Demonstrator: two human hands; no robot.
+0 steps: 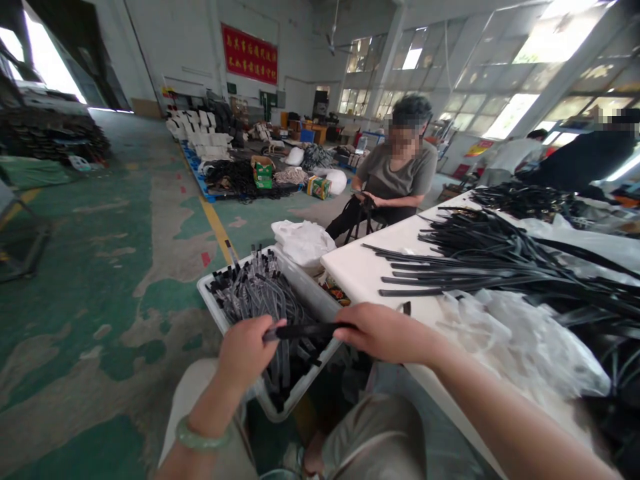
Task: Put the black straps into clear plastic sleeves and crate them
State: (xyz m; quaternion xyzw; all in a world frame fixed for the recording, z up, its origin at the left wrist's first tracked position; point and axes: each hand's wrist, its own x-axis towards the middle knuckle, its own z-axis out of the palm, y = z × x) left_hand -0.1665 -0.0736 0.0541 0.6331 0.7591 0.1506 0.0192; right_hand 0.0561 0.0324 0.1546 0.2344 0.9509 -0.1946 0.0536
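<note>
A white, flat-surfaced table (367, 263) fills the right of the frame, bearing a sprawling pile of long, flat black strips (475, 257). Left of its near edge, at lower centre, stands a translucent white rectangular plastic bin (276, 415), packed with a loose tangle of narrow grey, black-ended strips (260, 293). A crumpled, clear plastic bag (540, 340) lies on the table's near part, at right.

Over the bin, just below the frame's centre, the person's left hand (247, 353) and right hand (375, 331) stretch a short, flat black strip (313, 331) between them, nearly level. The left fingers are curled closed around its left end; the right fingers are bent in on the other end, their tips partly hidden.

For good handling, an even, gentle pull should keep the strip flat and untwisted, and a grip near both ends leaves its middle free to inspect.
</note>
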